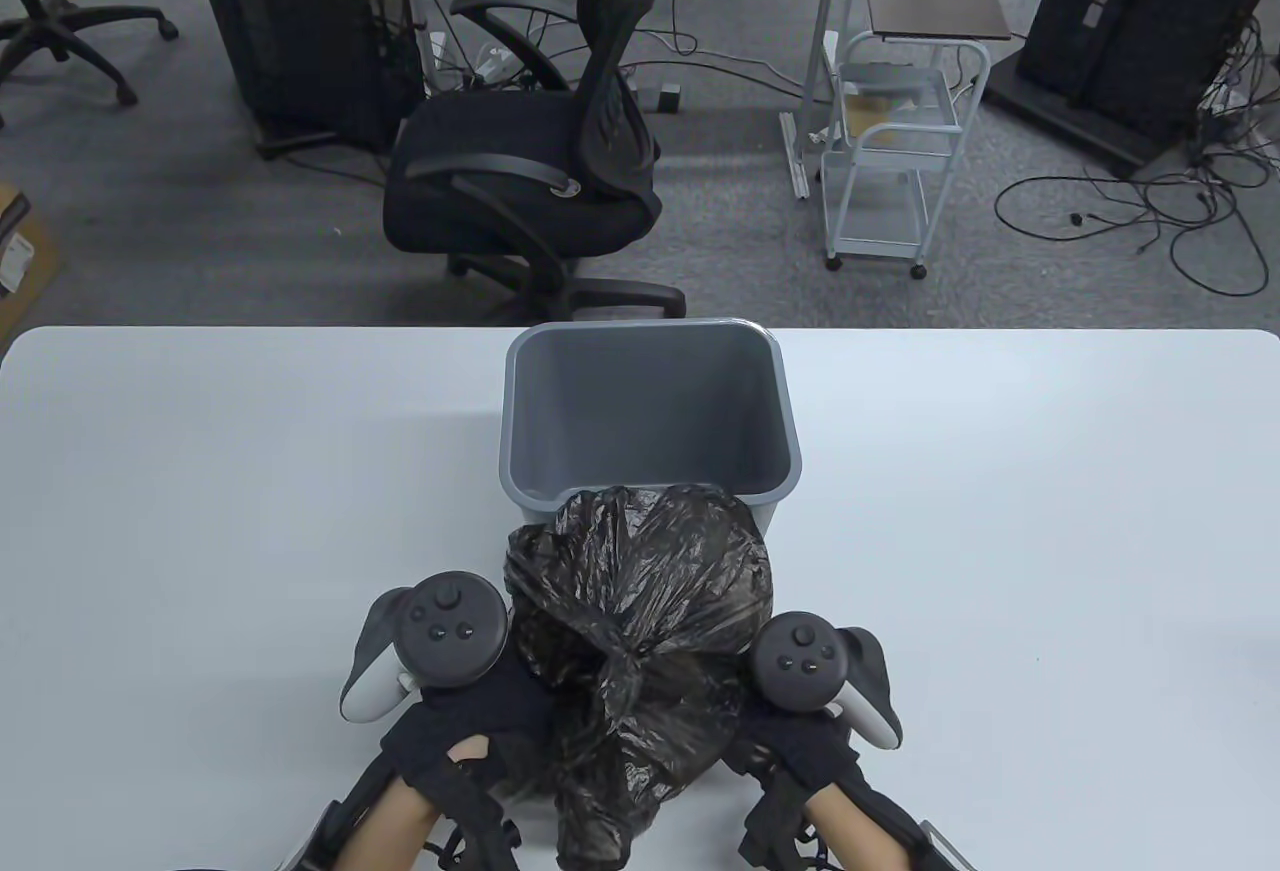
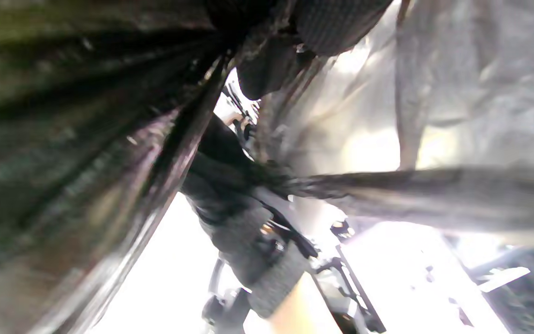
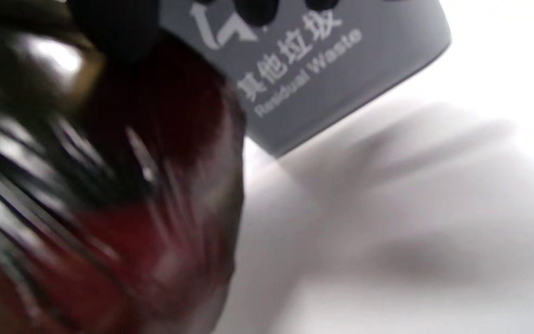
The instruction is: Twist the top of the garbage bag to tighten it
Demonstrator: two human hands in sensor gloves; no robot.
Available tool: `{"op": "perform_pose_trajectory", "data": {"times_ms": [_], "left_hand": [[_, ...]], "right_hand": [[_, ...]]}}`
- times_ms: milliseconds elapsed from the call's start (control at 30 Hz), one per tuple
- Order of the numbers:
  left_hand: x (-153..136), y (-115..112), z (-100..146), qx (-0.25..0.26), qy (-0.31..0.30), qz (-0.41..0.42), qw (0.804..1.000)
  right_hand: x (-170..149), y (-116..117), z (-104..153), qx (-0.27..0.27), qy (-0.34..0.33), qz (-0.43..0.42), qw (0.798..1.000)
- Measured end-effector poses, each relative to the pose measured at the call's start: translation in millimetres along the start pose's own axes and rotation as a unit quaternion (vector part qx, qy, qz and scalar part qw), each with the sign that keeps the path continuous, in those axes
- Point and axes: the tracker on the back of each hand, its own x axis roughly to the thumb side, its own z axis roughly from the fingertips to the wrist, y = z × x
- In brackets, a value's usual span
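At the near edge of the desk, left of centre, the left hand rests against the left flank of the garbage bag; its fingers lie under or behind the film, so it cannot be told whether they grip it or only touch it. The garbage bag itself sits at the middle of the near edge, leaning against the near wall of the grey waste bin, which stands toward the far edge. The bag is black, thin, crinkled film, filled into a rounded lump; a gathered neck shows low on its near side, with loose film trailing toward the near edge. It is judged to be light, soft and slippery, and liable to tear if stretched over a sharp content. The recommended hold is on the gathered neck just above the bulge, with one hand steadying the body. To the right of the bag, the right hand presses against the right flank; its fingers are likewise hidden, and its grip cannot be determined. The wrist views are blurred and show only streaked film and the label on the bin.
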Motion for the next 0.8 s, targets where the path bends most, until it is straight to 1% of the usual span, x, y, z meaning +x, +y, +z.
{"op": "perform_pose_trajectory", "data": {"times_ms": [133, 233, 267, 367, 433, 500, 567, 600, 700, 767, 800], "left_hand": [[-3.9, -2.1, -4.9, -0.024, -0.030, 0.035, 0.999], [-12.2, -0.8, -7.4, -0.016, -0.031, 0.085, 0.996], [-15.9, 0.6, -8.0, -0.010, -0.020, 0.096, 0.995], [-23.8, 4.9, -5.8, 0.040, 0.025, 0.093, 0.995], [-25.9, 7.9, -3.3, 0.079, 0.060, 0.061, 0.993], [-26.2, 9.0, -0.9, 0.114, 0.090, 0.029, 0.989], [-24.7, 8.3, 1.2, 0.147, 0.121, -0.007, 0.982], [-24.2, 7.8, 1.5, 0.152, 0.126, -0.016, 0.980], [-20.2, 2.6, 1.7, 0.173, 0.138, -0.042, 0.974], [-16.3, -2.6, 1.1, 0.181, 0.142, -0.058, 0.971], [-12.0, -7.1, 1.2, 0.188, 0.149, -0.074, 0.968]], "right_hand": [[-0.8, 3.0, -0.8, 0.007, -0.001, 0.000, 1.000], [-4.0, -0.3, 1.0, 0.001, -0.003, -0.017, 1.000], [-5.8, -3.3, 2.9, -0.007, -0.004, -0.028, 1.000], [-8.5, -14.6, 14.0, -0.046, -0.020, -0.080, 0.996], [-6.6, -20.9, 25.3, -0.076, -0.045, -0.129, 0.988], [1.5, -23.5, 33.7, -0.087, -0.066, -0.151, 0.982], [16.3, -20.8, 40.0, -0.089, -0.099, -0.109, 0.985], [21.0, -18.5, 41.6, -0.090, -0.106, -0.089, 0.986], [41.8, -1.0, 47.2, -0.084, -0.129, -0.003, 0.988], [50.8, 11.2, 47.2, -0.070, -0.132, 0.027, 0.988], [56.6, 20.7, 45.5, -0.054, -0.118, 0.036, 0.991]]}}
